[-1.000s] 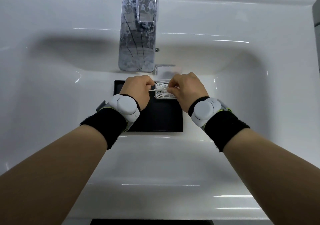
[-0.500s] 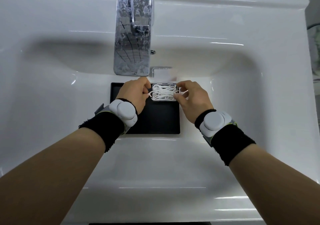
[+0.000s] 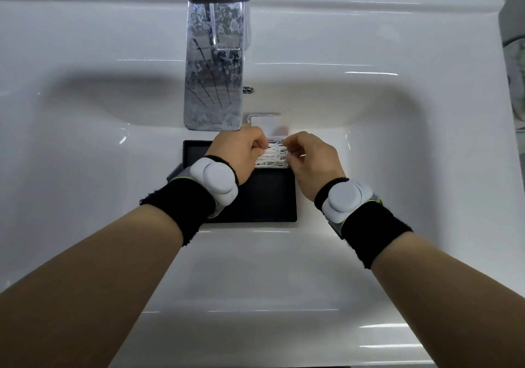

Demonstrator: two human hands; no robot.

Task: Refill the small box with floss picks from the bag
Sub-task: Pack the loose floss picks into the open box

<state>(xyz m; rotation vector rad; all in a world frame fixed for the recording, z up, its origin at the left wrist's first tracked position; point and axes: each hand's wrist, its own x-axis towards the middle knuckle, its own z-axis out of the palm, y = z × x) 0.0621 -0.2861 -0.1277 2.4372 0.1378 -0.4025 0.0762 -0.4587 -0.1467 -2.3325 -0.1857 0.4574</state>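
both hands have closed in: left hand (image 3: 237,152) and right hand (image 3: 308,159) pinch white plastic floss picks (image 3: 272,156) heaped in the small clear box (image 3: 270,120), tidying the nearly finished refill.

This is a bathroom: a glossy white ceramic washbasin (image 3: 85,146) fills the view, with a square chrome tap (image 3: 216,64) rising at its back edge and a small overflow fitting (image 3: 248,90) beside it.
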